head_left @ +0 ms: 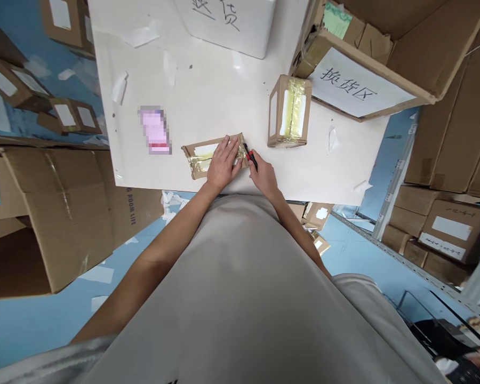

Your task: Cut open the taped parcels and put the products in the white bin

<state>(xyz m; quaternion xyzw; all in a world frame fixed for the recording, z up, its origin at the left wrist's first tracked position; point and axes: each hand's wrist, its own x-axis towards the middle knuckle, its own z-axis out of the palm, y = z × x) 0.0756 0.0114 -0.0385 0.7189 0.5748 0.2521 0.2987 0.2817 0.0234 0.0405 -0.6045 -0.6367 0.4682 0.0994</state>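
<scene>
A flat brown cardboard parcel (198, 158) wrapped in clear tape lies near the front edge of the white table (208, 96). My left hand (223, 162) lies flat on top of it, fingers spread, pressing it down. My right hand (263, 173) is closed around a small red and black cutter (250, 155), whose tip meets the parcel's right end. A second taped brown parcel (288, 111) stands upright further back on the table, to the right.
A white foam box (228, 21) with handwriting stands at the table's far edge. A big open carton with a white paper sign (354, 85) sits at the right. A pink blurred item (155, 129) lies left of the parcel. Cartons surround the table on the blue floor.
</scene>
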